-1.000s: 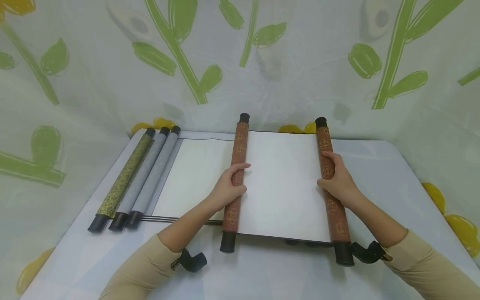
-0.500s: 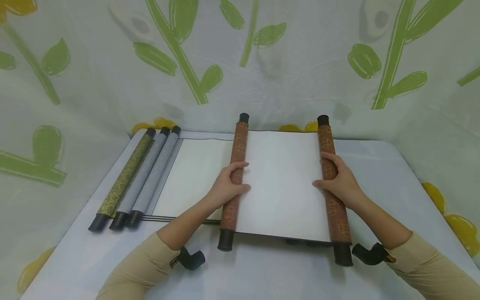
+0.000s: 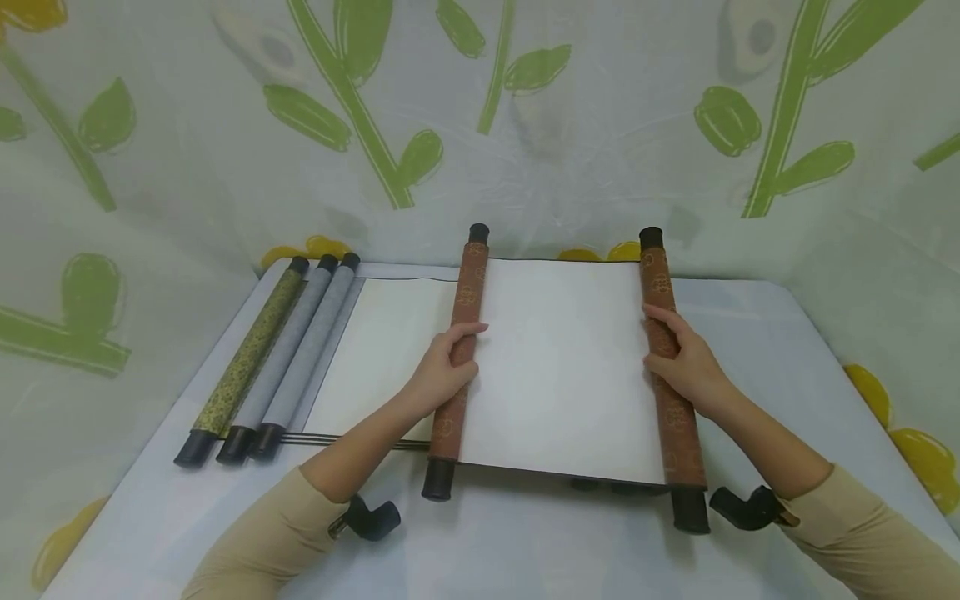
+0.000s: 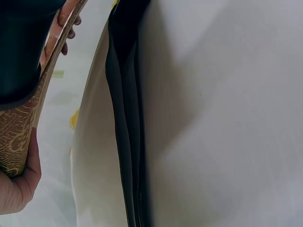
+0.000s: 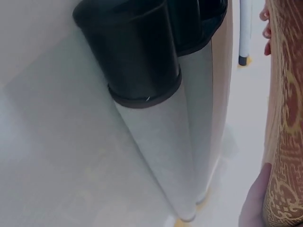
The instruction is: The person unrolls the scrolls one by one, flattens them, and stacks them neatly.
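Note:
A hanging scroll lies partly unrolled in the head view, its white sheet [image 3: 558,367] spread between two red-brown rolls patterned in gold, with black end knobs. My left hand [image 3: 435,377] grips the left roll [image 3: 467,287] near its middle, thumb and fingers curled round it. On the other side my right hand [image 3: 693,371] holds the right roll [image 3: 660,283] the same way. Both rolls are tilted slightly and overlap the scrolls beneath. In the left wrist view, fingers wrap the gold-patterned roll [image 4: 16,132]; the right wrist view shows the patterned roll [image 5: 289,118] close up, with a thumb against it.
At left lie an olive patterned roll [image 3: 251,358] and two grey rolls [image 3: 285,358], joined to cream sheets [image 3: 393,342] running under the held scroll. Black-capped grey rolls [image 5: 156,137] sit beneath its right part. A leaf-printed curtain [image 3: 600,167] stands behind the pale table [image 3: 540,550].
My left hand has shifted left with its roll, and my right hand slightly right with the other. The white stretch between them has widened. The scrolls at left stay put.

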A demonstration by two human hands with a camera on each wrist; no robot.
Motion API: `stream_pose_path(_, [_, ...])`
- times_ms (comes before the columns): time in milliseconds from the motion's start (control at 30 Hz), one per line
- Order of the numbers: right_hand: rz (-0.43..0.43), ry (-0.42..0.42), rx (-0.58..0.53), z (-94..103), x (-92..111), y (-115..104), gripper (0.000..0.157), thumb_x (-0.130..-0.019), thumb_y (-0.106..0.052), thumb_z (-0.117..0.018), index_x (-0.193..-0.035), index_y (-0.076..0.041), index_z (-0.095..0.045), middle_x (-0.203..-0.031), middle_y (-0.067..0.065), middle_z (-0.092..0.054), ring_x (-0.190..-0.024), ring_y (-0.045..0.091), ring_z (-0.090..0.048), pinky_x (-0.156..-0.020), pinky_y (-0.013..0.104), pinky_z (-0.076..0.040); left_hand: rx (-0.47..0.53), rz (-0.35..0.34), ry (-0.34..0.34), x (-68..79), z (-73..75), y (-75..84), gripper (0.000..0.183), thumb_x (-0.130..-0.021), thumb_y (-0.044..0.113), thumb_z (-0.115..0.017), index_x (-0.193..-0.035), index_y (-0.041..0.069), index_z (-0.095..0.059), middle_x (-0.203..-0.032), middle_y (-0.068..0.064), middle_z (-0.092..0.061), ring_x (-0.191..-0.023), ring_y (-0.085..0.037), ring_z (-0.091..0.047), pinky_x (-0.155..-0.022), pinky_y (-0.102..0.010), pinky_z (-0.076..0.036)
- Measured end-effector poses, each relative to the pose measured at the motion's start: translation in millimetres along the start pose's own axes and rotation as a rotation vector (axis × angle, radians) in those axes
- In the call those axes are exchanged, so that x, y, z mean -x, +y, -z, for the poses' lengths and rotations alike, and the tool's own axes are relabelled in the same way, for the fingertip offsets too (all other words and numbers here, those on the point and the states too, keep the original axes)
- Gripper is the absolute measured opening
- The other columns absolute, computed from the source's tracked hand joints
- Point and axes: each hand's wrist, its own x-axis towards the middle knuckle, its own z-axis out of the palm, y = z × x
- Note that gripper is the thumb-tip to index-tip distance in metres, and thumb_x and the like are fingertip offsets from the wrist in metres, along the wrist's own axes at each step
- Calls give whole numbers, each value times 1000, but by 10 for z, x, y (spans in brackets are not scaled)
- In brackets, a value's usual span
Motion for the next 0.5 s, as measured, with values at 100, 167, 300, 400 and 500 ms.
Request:
stream_pose_path(100, [-5,-5,13,17,7,12,73,-85,3,-49,-151,-11,-21,-154,25,-14,-140,46,-12,-103,66,-22,-17,-11,-7,1,17,-3,56,-81,-2,-45,-136,12,-48,-146,-12,-37,-140,-28,-26,-112,-50,-21])
stream_pose_path(167, [-10,-5,21,21,11,14,72,-85,1,-50,-151,-11,-22,-154,25,-15,-140,47,-12,-102,67,-22,-22,-3,-7,-1,22,-9,56,-82,-1,-45,-136,12,-48,-146,-13,-37,-140,-28,-26,-112,-49,-21])
stream_pose_path(300, [-11,-2,32,35,3,25,76,-86,-7,-63,-150,-12,-24,-154,25,-15,-140,47,-12,-103,67,-21,-20,33,6,-10,25,-30,52,-85,3,-54,-135,15,-50,-146,-11,-37,-140,-28,-26,-111,-51,-22])
stream_pose_path(400, [-24,-8,40,47,-8,33,84,-82,-17,-73,-150,-13,-24,-155,23,-15,-140,47,-11,-104,67,-19,-32,62,18,-13,25,-49,54,-84,9,-66,-135,18,-51,-146,-10,-37,-140,-29,-26,-110,-54,-22])
stream_pose_path(500, [-40,-10,50,52,-16,33,90,-78,-22,-77,-151,-15,-24,-155,23,-15,-140,47,-12,-104,67,-19,-41,73,21,-19,23,-64,58,-81,13,-72,-134,19,-51,-146,-9,-38,-139,-30,-27,-110,-55,-22])
